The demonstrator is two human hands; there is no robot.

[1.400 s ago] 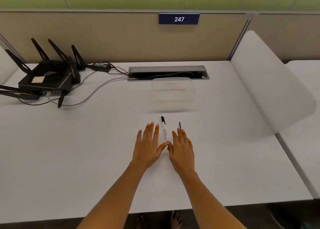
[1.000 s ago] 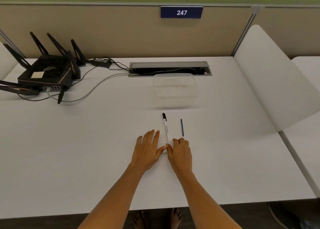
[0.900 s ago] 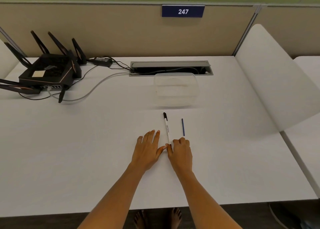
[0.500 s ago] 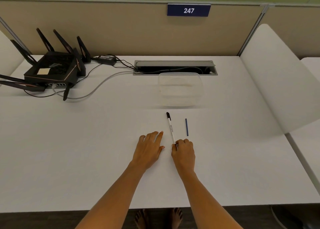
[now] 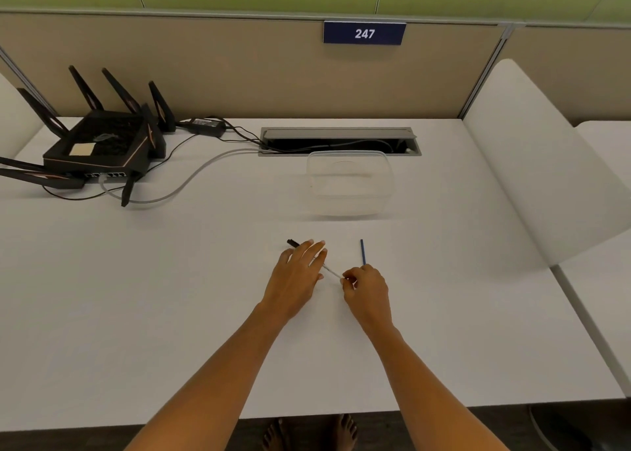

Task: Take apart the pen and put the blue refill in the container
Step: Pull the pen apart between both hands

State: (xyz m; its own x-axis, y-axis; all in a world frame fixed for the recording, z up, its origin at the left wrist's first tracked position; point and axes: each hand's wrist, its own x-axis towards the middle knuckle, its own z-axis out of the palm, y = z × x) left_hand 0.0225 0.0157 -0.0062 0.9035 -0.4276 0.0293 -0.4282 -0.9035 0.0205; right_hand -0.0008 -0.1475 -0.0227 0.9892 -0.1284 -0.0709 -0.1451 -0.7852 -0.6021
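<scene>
A white pen with a black cap (image 5: pixel 292 243) lies slanted on the white desk (image 5: pixel 170 297), cap end pointing far left. My right hand (image 5: pixel 367 288) pinches the pen's near end between thumb and fingertips. My left hand (image 5: pixel 298 273) lies over the pen's middle with its fingers stretched out and apart, hiding most of the barrel. A thin blue refill (image 5: pixel 362 252) rests loose on the desk just beyond my right hand. The clear plastic container (image 5: pixel 350 208) stands farther back with nothing visible in it.
A black router (image 5: pixel 99 146) with antennas and cables sits at the back left. A cable slot (image 5: pixel 339 141) opens behind the container. A white curved divider (image 5: pixel 546 163) rises on the right. The desk's front edge is near my elbows.
The pen has swung from pointing straight ahead to slanting left. My right hand has closed on its near end and shifted right; my left hand has reached forward over the barrel.
</scene>
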